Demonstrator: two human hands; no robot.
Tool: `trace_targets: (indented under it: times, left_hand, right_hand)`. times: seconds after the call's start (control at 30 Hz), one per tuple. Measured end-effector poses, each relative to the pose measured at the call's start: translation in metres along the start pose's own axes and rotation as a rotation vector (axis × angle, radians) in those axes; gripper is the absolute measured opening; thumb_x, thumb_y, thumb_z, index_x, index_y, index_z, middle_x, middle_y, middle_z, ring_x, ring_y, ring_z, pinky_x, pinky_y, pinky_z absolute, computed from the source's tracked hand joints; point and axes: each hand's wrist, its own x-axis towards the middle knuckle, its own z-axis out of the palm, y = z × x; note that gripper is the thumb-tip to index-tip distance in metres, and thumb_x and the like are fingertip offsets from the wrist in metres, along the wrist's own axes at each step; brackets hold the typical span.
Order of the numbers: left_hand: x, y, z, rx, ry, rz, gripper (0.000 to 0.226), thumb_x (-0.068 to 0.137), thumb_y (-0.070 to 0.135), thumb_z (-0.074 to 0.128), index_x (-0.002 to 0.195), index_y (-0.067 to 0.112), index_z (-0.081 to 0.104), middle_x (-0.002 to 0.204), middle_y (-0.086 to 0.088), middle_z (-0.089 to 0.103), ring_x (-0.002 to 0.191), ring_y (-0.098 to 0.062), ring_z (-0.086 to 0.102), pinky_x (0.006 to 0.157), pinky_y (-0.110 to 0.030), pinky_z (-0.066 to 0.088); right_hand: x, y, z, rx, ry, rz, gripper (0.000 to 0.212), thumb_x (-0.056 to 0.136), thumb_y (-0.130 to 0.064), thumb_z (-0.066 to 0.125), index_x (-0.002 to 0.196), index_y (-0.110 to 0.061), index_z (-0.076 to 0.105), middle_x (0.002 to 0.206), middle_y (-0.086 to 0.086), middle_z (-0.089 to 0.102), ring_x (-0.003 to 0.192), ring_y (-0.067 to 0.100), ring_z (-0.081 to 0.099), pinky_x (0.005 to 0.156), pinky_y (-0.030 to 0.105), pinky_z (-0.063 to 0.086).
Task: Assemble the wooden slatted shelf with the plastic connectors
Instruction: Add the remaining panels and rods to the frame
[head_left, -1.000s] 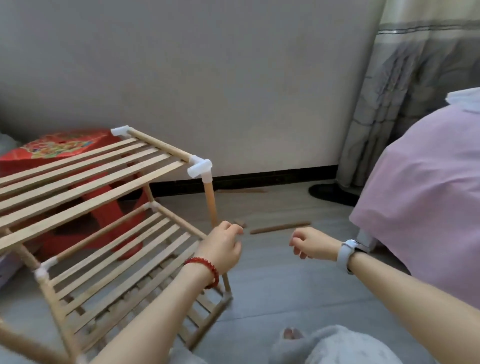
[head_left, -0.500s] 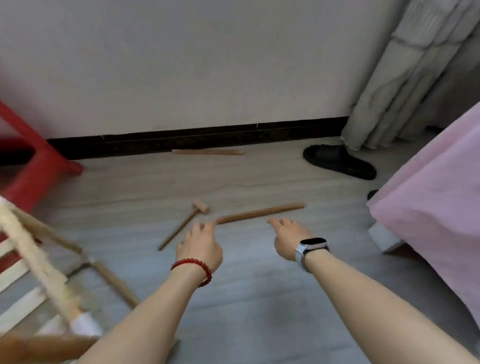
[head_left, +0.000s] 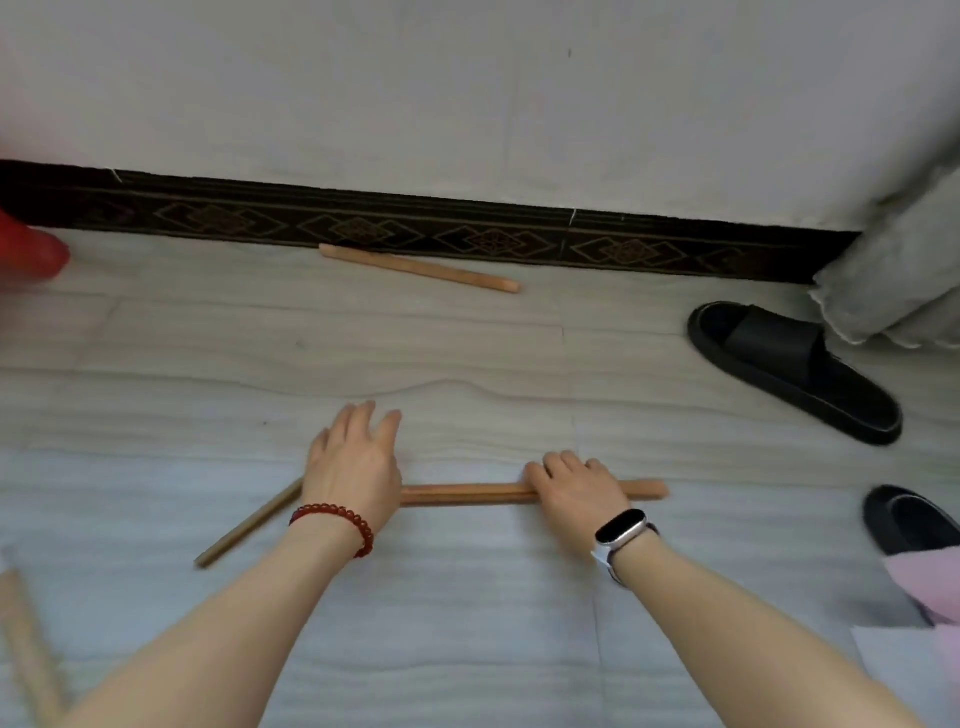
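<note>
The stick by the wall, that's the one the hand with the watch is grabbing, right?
Not quite. In the head view the right hand, the one with the watch, grips the near stick in the middle of the floor. The stick by the wall lies untouched.

Black slippers (head_left: 795, 371) (two), curtain (head_left: 898, 291)

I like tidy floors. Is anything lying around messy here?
Yes. One wooden rod lies loose by the baseboard, away from the rod under the right hand. A thinner stick pokes out beneath the left hand. One black slipper lies askew.
</note>
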Motion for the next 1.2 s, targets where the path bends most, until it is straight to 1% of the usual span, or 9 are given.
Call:
trace_targets:
  times: [0.07, 0.17, 0.27, 0.43, 0.7, 0.83, 0.9, 1.03, 1.2]
  left_hand:
    - [0.028, 0.006, 0.004, -0.011, 0.024, -0.007, 0.054, 0.094, 0.013, 0.038, 0.147, 0.018, 0.024, 0.154, -0.009, 0.018, 0.143, -0.025, 0.012, 0.112, -0.038, 0.018]
    - [0.068, 0.015, 0.017, -0.016, -0.024, -0.001, 0.054, 0.099, 0.017, 0.032, 0.149, 0.02, 0.013, 0.156, -0.008, 0.01, 0.145, -0.026, 0.004, 0.114, -0.037, 0.014]
    - [0.099, 0.021, 0.034, -0.045, -0.172, -0.066, 0.057, 0.101, 0.035, 0.024, 0.15, 0.024, -0.004, 0.158, -0.007, -0.01, 0.144, -0.03, -0.012, 0.118, -0.043, 0.002]
    - [0.117, 0.034, 0.064, -0.005, -0.116, -0.179, 0.079, 0.072, 0.076, -0.011, 0.137, 0.036, -0.031, 0.145, 0.001, -0.038, 0.139, -0.031, -0.029, 0.11, -0.056, -0.016]
    - [0.122, 0.033, 0.083, 0.023, 0.046, -0.175, 0.075, 0.08, 0.072, 0.012, 0.146, 0.036, 0.013, 0.156, -0.004, 0.009, 0.145, -0.033, 0.006, 0.112, -0.055, -0.001]
    - [0.124, 0.031, 0.086, 0.036, 0.054, -0.141, 0.071, 0.083, 0.068, 0.029, 0.141, 0.029, 0.041, 0.149, -0.01, 0.036, 0.138, -0.034, 0.023, 0.108, -0.056, 0.013]
    - [0.128, 0.029, 0.088, 0.03, 0.061, -0.133, 0.071, 0.083, 0.068, 0.029, 0.141, 0.028, 0.041, 0.148, -0.01, 0.037, 0.138, -0.034, 0.023, 0.108, -0.056, 0.014]
    - [0.134, 0.027, 0.082, 0.065, 0.038, -0.14, 0.077, 0.081, 0.072, 0.004, 0.149, 0.037, 0.009, 0.157, -0.002, -0.003, 0.145, -0.03, -0.004, 0.112, -0.055, -0.004]
    - [0.138, 0.027, 0.08, 0.07, 0.018, -0.136, 0.081, 0.073, 0.07, -0.014, 0.147, 0.038, -0.012, 0.157, 0.001, -0.019, 0.142, -0.027, -0.021, 0.111, -0.053, -0.015]
  right_hand:
    - [0.015, 0.018, -0.002, -0.008, 0.037, -0.021, 0.02, 0.06, -0.013, 0.07, 0.079, -0.013, 0.063, 0.073, 0.004, 0.059, 0.063, 0.023, 0.06, 0.047, 0.027, 0.04]
    - [0.043, 0.041, -0.013, 0.115, 0.053, 0.152, 0.029, 0.093, -0.018, 0.046, 0.121, -0.012, 0.047, 0.112, 0.008, 0.049, 0.094, 0.029, 0.058, 0.058, 0.033, 0.035]
    - [0.081, 0.058, -0.027, 0.2, 0.185, 0.341, 0.029, 0.099, -0.016, 0.035, 0.127, -0.013, 0.038, 0.114, 0.01, 0.043, 0.087, 0.032, 0.057, 0.059, 0.035, 0.035]
    - [0.157, 0.067, -0.053, 0.137, 0.213, 0.2, 0.026, 0.099, -0.007, 0.029, 0.122, -0.01, 0.041, 0.122, 0.011, 0.041, 0.104, 0.029, 0.046, 0.069, 0.038, 0.038]
    - [0.258, 0.066, -0.059, 0.001, 0.138, -0.004, 0.044, 0.099, -0.003, 0.023, 0.143, -0.006, 0.026, 0.153, 0.018, 0.02, 0.14, 0.035, 0.02, 0.112, 0.047, 0.023]
    - [0.274, 0.062, -0.059, -0.031, 0.133, 0.027, 0.053, 0.094, 0.002, 0.023, 0.146, -0.005, 0.019, 0.136, 0.019, 0.039, 0.124, 0.036, 0.039, 0.097, 0.047, 0.033]
    - [0.275, 0.058, -0.058, -0.058, 0.271, 0.033, 0.052, 0.084, 0.003, 0.021, 0.128, 0.003, 0.048, 0.11, 0.02, 0.055, 0.102, 0.034, 0.055, 0.079, 0.043, 0.043]
    - [0.258, 0.05, -0.045, -0.074, 0.321, 0.046, 0.039, 0.068, -0.001, 0.028, 0.069, -0.005, 0.067, 0.065, 0.01, 0.058, 0.057, 0.026, 0.057, 0.049, 0.028, 0.043]
    - [0.198, 0.05, -0.043, -0.022, 0.179, 0.139, 0.047, 0.084, 0.001, 0.013, 0.116, -0.001, 0.048, 0.114, 0.018, 0.048, 0.104, 0.034, 0.049, 0.077, 0.042, 0.041]
